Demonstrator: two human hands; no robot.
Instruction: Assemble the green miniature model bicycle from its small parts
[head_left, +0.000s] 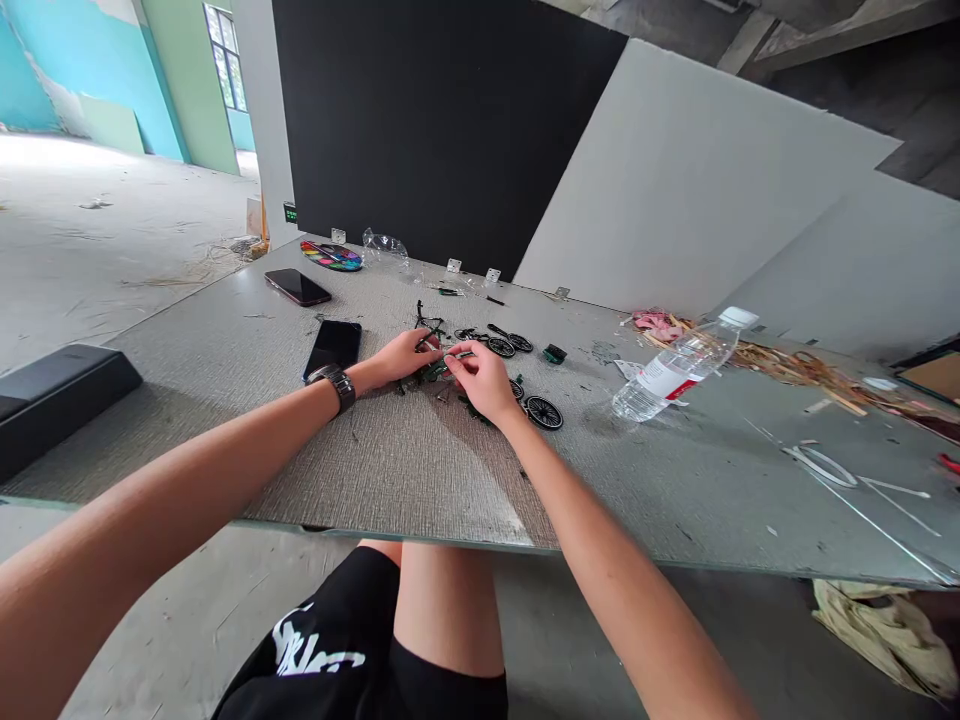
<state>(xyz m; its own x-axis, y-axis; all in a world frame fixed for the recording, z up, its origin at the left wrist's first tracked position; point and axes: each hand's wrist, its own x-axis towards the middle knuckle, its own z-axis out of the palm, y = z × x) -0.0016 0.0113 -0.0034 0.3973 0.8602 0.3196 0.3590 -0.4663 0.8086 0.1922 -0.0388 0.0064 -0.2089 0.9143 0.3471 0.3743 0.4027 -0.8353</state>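
Brace the dark part (433, 373) in the closed grip of the left hand (405, 357), pressing lightly with the right hand (486, 382), pinched on something too small to identify.

The light is of daytime and moderate; the floor (135, 210) at far left is very bright, almost white; a soft shadow lies on the table (420, 460) below the hands; the ceiling (840, 80) is dim; the wide view stretches the forearms near the edges.
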